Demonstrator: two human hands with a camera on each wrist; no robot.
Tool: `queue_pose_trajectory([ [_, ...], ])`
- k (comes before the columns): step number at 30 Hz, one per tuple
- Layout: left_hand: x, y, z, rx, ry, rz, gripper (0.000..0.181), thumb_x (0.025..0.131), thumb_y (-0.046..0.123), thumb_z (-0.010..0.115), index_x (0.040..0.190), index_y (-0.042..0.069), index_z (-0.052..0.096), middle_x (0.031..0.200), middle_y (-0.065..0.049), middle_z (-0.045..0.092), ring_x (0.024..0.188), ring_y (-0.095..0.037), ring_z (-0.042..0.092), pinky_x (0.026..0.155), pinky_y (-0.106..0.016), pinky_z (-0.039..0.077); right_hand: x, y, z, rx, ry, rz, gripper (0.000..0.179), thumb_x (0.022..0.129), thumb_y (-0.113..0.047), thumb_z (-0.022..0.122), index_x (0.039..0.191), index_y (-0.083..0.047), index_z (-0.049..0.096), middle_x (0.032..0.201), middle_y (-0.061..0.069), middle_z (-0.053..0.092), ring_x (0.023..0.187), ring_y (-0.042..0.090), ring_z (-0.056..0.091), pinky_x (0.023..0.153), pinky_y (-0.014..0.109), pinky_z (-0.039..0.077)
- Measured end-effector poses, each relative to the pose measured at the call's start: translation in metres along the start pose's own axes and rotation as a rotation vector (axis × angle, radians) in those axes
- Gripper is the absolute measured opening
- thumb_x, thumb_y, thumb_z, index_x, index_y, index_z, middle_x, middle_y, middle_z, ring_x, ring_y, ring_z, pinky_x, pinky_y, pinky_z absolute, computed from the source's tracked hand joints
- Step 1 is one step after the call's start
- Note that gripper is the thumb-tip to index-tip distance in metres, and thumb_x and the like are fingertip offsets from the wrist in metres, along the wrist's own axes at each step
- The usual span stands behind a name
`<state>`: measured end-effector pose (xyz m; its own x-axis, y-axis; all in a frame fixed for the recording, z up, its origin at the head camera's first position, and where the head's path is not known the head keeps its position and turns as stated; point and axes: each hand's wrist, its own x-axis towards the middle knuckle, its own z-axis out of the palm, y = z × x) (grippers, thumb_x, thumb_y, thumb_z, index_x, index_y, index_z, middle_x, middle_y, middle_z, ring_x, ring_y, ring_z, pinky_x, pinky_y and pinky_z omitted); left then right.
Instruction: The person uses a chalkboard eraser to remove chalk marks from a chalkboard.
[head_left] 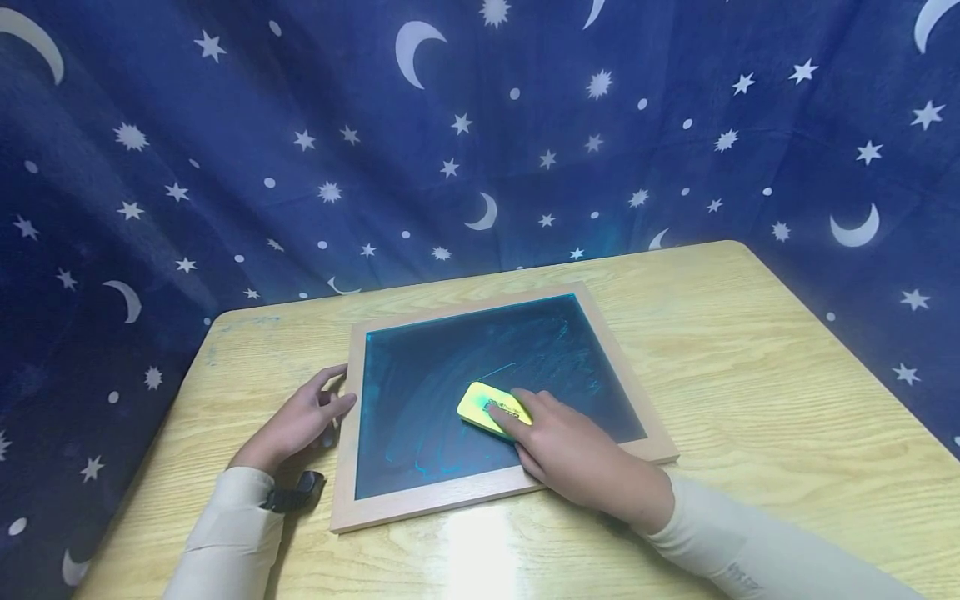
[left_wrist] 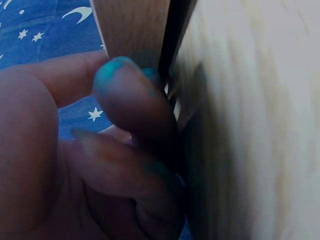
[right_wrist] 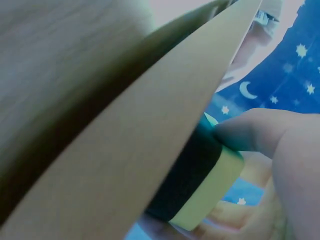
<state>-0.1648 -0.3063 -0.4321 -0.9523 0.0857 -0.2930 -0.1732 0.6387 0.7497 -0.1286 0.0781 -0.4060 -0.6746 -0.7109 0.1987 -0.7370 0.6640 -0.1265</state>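
Note:
A small chalkboard (head_left: 420, 375) in a light wooden frame lies on the table, with faint blue-green chalk smears and lines across its dark face. My right hand (head_left: 566, 450) holds a yellow eraser (head_left: 480, 404) on the board's lower middle. In the right wrist view, the thumb and fingers grip the eraser's sides, and its dark pad (right_wrist: 192, 172) faces the board behind the frame. At the left edge of the frame, my left hand (head_left: 303, 417) holds the wood (left_wrist: 132, 30) with thumb and curved fingers. Blue-green dust coats a fingertip (left_wrist: 117, 72) there.
The wooden table (head_left: 780, 358) extends to the right of the board, and its back edge meets a blue curtain (head_left: 517, 150) with moons and stars. A black strap (head_left: 296, 493) is on the left wrist. Bluish smudges mark the table's far left corner.

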Motion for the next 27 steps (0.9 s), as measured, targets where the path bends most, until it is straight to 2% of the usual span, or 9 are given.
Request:
queue_pose_trajectory([
  [4,0.000,0.000,0.000,-0.002,-0.003,0.013,0.072,0.104,0.036,0.054,0.159,0.010,0.018,0.093,-0.011,0.059,0.056,-0.020,0.054,0.051,-0.037,0.050,0.003,-0.010,0.000,0.009,-0.023,-0.025,0.050,0.095,-0.015,0.059,0.145,-0.018,0.053,0.133,0.018,0.058,0.105,0.030,0.062,0.077,0.042,0.058],
  [11,-0.001,-0.001,0.000,0.003,0.005,0.007,0.070,0.104,0.036,0.054,0.159,0.012,0.019,0.092,-0.011,0.059,0.057,-0.021,0.055,0.053,-0.037,0.050,0.004,-0.026,0.000,0.012,-0.063,-0.057,0.049,0.098,-0.019,0.056,0.147,-0.020,0.051,0.136,0.015,0.056,0.112,0.030,0.062,0.087,0.043,0.058],
  [15,-0.001,-0.001,0.000,0.006,0.003,0.011,0.070,0.104,0.036,0.054,0.159,0.012,0.019,0.092,-0.011,0.059,0.057,-0.021,0.055,0.052,-0.037,0.050,0.004,-0.031,0.001,0.007,-0.080,-0.056,0.049,0.099,-0.021,0.056,0.147,-0.021,0.050,0.136,0.013,0.056,0.112,0.027,0.062,0.085,0.042,0.058],
  [21,0.000,-0.001,0.001,-0.002,0.003,0.010,0.071,0.103,0.037,0.055,0.159,0.011,0.019,0.093,-0.010,0.060,0.056,-0.020,0.054,0.050,-0.037,0.049,0.005,-0.029,0.001,0.015,-0.082,-0.047,0.050,0.098,-0.019,0.055,0.148,-0.020,0.051,0.137,0.014,0.057,0.113,0.029,0.062,0.086,0.042,0.059],
  [27,0.001,-0.001,0.001,-0.004,0.004,0.003,0.072,0.103,0.038,0.055,0.159,0.011,0.019,0.094,-0.010,0.060,0.059,-0.020,0.054,0.051,-0.037,0.049,0.007,-0.019,-0.001,-0.004,-0.036,-0.054,0.050,0.095,-0.014,0.059,0.145,-0.017,0.054,0.130,0.016,0.060,0.102,0.026,0.062,0.074,0.037,0.059],
])
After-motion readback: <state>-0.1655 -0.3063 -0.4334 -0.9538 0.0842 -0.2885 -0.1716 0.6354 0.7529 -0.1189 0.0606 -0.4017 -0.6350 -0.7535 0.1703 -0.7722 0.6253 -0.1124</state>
